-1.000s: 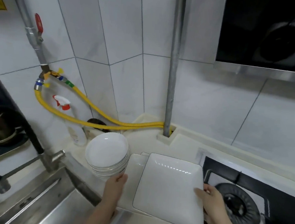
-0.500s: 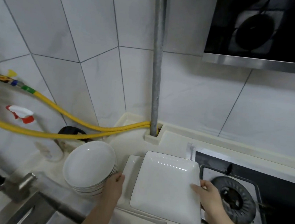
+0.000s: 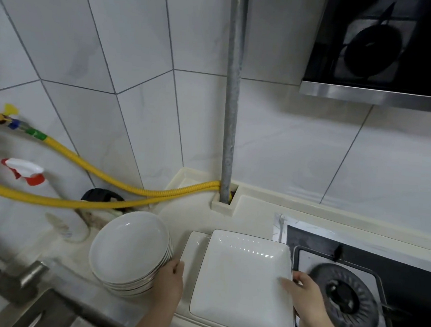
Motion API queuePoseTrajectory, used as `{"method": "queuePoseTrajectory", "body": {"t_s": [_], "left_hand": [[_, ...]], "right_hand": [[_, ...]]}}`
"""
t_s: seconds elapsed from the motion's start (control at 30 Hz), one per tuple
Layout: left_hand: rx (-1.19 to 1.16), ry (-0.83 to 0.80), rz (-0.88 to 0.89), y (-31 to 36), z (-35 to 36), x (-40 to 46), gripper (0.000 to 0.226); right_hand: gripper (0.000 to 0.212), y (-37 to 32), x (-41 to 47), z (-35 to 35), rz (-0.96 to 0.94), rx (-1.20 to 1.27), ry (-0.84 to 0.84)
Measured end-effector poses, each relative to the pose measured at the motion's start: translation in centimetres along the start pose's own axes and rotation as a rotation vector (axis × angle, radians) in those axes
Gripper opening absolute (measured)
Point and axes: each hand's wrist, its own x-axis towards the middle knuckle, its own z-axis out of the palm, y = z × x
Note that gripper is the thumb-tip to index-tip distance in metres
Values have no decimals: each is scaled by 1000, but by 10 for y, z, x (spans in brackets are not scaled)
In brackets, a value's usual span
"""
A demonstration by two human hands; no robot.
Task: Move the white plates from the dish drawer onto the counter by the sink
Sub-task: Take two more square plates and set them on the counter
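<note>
A stack of white square plates [image 3: 245, 281] lies on the pale counter [image 3: 254, 213] between the round plates and the stove. The top square plate sits shifted right over a wider one [image 3: 193, 249] below. My left hand [image 3: 170, 282] grips the left edge of the lower plates. My right hand [image 3: 307, 297] holds the right edge of the top plate, thumb on its rim. A stack of several round white plates [image 3: 130, 249] stands on the counter just left of my left hand.
A gas burner [image 3: 344, 300] sits directly right of the square plates. A grey pipe [image 3: 231, 100] and yellow hoses [image 3: 120, 184] run along the tiled wall. A spray bottle [image 3: 25, 174] stands at left; the faucet [image 3: 20, 277] and sink edge lie bottom left.
The view has swung right and slightly up, so the sink has slid out of frame. Both hands stay on the square plates, which have settled lower onto the counter.
</note>
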Motion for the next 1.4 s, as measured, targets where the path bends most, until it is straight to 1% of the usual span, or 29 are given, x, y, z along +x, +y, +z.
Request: {"method": "queuePoseTrajectory", "body": {"t_s": [0.1,0.2,0.3,0.4,0.43,0.5,0.53,0.6,0.63,0.77,0.87,1.07,1.13,1.2,1.23,1.3,1.4], "left_hand": [[23,26,14,1,0,-1,25],[51,38,22,0,-2,0,31],[55,42,29,-3,-3,0,30],[91,57,52,-6,-1,1,35],[111,57,57,-8,0,0,31],[121,49,58,-12,1,-1,17],[103,44,50,-15,1,-1,15],[64,32,37,-23,0,-2,33],[57,27,44,-25,-1,-3,38],[-16,11,55,-31,-6,-7,42],[-77,-2,38,-30,-8,-6,39],[-349,-119,-84,-15,-5,-7,27],[-346,-130,-66,-15,-6,-9,20],[-322,-132,-15,-18,-6,-11,25],[-312,-143,2,-19,-6,-12,24],[-285,-163,-3,-19,-6,-11,13],[-293,-116,-7,-22,-4,-7,14]], "right_hand": [[7,0,-1,1,5,2,0],[7,1,0,2,14,-25,1],[7,5,3,2,9,-73,15],[8,8,4,4,2,-89,19],[8,9,4,5,-2,-84,18],[9,11,4,6,-1,-74,17],[9,11,4,6,2,-73,17],[9,12,5,7,5,-81,19],[8,14,7,7,4,-87,22],[8,20,11,9,19,-97,30],[9,27,16,12,29,-128,37],[11,40,24,24,58,-147,33],[11,39,22,30,50,-122,33],[10,38,21,35,27,-134,39],[10,38,21,37,19,-147,43],[10,38,21,38,18,-170,47],[12,36,19,38,-6,-254,44]]}}
